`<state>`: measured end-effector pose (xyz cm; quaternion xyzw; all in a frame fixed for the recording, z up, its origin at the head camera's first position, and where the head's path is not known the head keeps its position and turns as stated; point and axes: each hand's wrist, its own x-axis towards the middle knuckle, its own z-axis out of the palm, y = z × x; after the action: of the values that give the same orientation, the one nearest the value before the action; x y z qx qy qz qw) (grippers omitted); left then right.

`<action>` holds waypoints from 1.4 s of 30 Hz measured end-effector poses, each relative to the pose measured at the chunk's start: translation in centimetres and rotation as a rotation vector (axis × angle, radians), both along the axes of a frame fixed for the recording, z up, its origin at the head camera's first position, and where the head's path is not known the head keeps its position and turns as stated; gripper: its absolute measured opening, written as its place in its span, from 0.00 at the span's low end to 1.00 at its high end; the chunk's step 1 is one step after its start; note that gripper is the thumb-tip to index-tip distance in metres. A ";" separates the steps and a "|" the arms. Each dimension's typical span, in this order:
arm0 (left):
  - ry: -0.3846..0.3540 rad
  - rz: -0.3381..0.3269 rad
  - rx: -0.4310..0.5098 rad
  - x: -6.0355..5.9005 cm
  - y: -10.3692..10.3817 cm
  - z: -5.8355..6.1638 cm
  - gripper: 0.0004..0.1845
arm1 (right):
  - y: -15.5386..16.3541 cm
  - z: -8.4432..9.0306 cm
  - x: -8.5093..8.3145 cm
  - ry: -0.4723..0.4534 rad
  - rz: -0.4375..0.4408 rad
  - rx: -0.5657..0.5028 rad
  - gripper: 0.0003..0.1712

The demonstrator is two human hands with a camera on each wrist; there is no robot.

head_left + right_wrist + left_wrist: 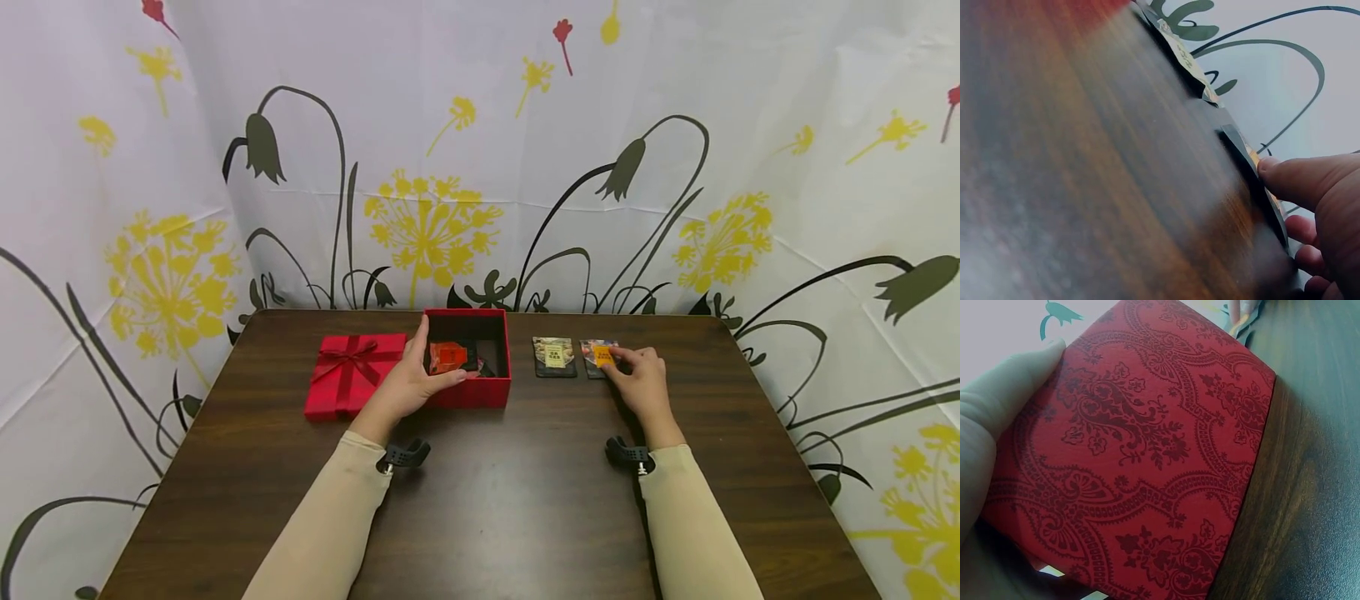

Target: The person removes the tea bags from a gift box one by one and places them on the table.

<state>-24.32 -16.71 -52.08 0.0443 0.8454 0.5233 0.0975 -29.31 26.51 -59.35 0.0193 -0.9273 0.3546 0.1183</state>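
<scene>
Dark table (495, 500) — left hand (412, 379) grips red patterned box (480, 392); right hand (641, 379) pinches orange-labelled packet (600, 357).

The worktop (495, 500) looks like dark wood-grain laminate, smooth with a soft sheen. The red box (1147, 462) is matt paper-covered card with a darker printed damask pattern, slightly textured. Its lid (352, 375) has a satin-looking ribbon bow (348, 357). The snack packets (554, 357) look like glossy plastic film. The backdrop (480, 150) is thin printed cloth, creased and matt.
</scene>
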 end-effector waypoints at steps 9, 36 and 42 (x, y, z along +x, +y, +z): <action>-0.006 0.003 -0.003 0.1 0.0 0.1 0.70 | -0.1 0.0 -0.1 0.016 0.020 -0.007 0.22; -0.005 -0.004 -0.012 -0.2 -0.1 0.2 0.70 | -0.1 -0.1 0.0 0.055 -0.063 -0.179 0.13; -0.011 0.000 -0.012 -0.2 0.0 0.2 0.71 | 0.0 0.2 0.3 0.060 -0.195 -0.375 0.14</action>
<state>-24.54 -16.68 -51.91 0.0409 0.8479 0.5185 0.1025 -29.02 26.51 -59.19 -0.0821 -0.8386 0.5072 0.1811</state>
